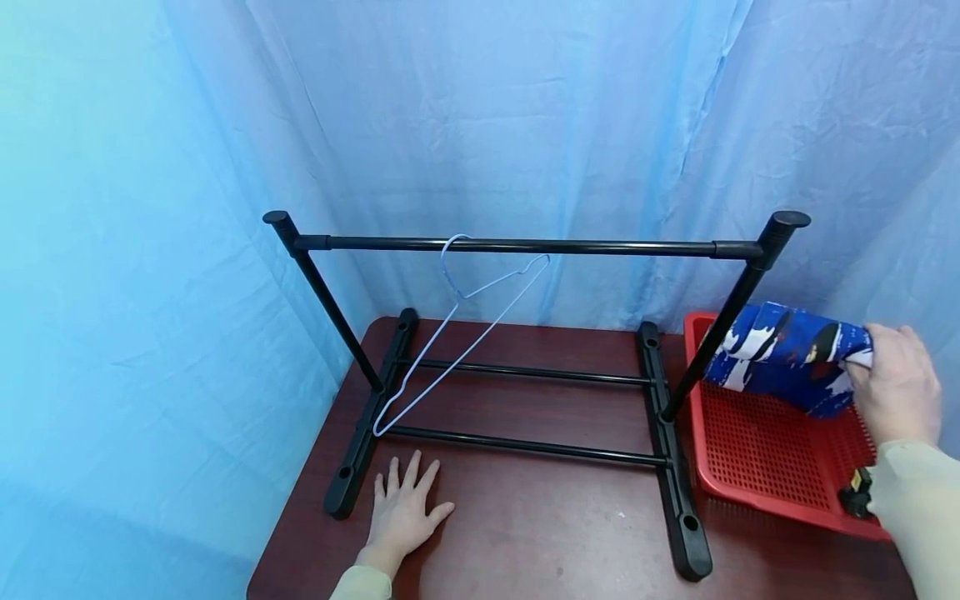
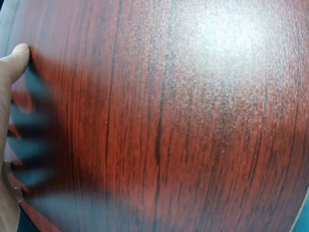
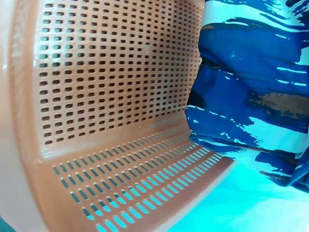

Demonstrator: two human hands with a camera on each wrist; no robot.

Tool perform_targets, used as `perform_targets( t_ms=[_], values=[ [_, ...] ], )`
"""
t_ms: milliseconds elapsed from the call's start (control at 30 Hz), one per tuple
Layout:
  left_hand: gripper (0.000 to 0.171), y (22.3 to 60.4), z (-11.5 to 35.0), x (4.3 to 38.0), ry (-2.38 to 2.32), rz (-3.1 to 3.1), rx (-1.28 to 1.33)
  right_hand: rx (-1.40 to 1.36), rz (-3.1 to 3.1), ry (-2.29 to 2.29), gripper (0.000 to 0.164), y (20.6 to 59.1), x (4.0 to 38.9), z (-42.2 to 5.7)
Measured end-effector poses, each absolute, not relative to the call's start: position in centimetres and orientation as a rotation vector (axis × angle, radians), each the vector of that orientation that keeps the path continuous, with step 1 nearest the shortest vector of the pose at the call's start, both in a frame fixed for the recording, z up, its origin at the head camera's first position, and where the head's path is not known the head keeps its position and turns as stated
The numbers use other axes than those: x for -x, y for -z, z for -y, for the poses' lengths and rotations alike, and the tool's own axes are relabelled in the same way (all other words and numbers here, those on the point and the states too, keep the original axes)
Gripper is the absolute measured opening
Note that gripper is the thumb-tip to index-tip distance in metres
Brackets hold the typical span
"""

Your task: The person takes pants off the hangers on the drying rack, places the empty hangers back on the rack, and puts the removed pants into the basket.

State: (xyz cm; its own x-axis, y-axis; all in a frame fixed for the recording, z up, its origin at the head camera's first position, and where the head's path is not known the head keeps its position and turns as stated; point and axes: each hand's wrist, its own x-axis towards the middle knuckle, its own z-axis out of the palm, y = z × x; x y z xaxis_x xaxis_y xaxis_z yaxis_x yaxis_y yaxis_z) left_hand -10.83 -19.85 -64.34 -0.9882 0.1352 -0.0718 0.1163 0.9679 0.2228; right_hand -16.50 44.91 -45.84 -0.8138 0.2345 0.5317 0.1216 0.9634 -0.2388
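Note:
My right hand (image 1: pixel 896 383) grips the right end of a folded blue cloth (image 1: pixel 795 346) patterned in white, black and brown. The cloth is over the back part of a red plastic basket (image 1: pixel 780 442); in the right wrist view the folded cloth (image 3: pixel 246 92) fills the right side, and the fingers are hidden. With fingers spread, my left hand (image 1: pixel 405 512) rests on the tabletop, just in front of the rack's left foot. Beyond it a light blue wire hanger (image 1: pixel 450 367) hangs by its hook from the top bar of a black rack (image 1: pixel 525 247).
The dark red wood-grain table (image 1: pixel 540 533) carries the rack, whose right foot (image 1: pixel 675 500) stands close beside the basket. Two low bars (image 1: pixel 525 446) join the feet. Light blue curtains (image 1: pixel 487 125) hang behind and to the left.

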Motion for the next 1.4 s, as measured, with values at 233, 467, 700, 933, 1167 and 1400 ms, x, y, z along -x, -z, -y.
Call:
perform_targets(
  t_ms=[233, 467, 700, 933, 1167, 1400],
  values=[
    [0.076, 64.2, 19.9, 10.9, -0.325, -3.027, -0.181, 0.275, 2.626, -0.293, 0.044, 47.1, 16.3, -45.1],
    [0.077, 64.4, 19.9, 11.1, -0.309, -3.019, -0.180, 0.296, 2.684, -0.334, 0.052, 48.2, 15.5, -45.0],
    [0.076, 64.5, 19.9, 11.1, -0.308, -3.017, -0.177, 0.280, 2.712, -0.340, 0.054, 48.9, 15.0, -45.0],
    [0.076, 64.4, 19.9, 11.0, -0.306, -3.016, -0.177, 0.267, 2.775, -0.339, 0.050, 49.3, 14.6, -45.2],
    [0.076, 64.4, 20.0, 11.1, -0.305, -3.028, -0.196, 0.200, 2.824, -0.355, 0.051, 49.6, 13.9, -45.6],
    [0.076, 64.4, 20.0, 11.1, -0.315, -3.017, -0.194, 0.174, 2.874, -0.347, 0.058, 49.9, 13.1, -46.1]
  ],
)
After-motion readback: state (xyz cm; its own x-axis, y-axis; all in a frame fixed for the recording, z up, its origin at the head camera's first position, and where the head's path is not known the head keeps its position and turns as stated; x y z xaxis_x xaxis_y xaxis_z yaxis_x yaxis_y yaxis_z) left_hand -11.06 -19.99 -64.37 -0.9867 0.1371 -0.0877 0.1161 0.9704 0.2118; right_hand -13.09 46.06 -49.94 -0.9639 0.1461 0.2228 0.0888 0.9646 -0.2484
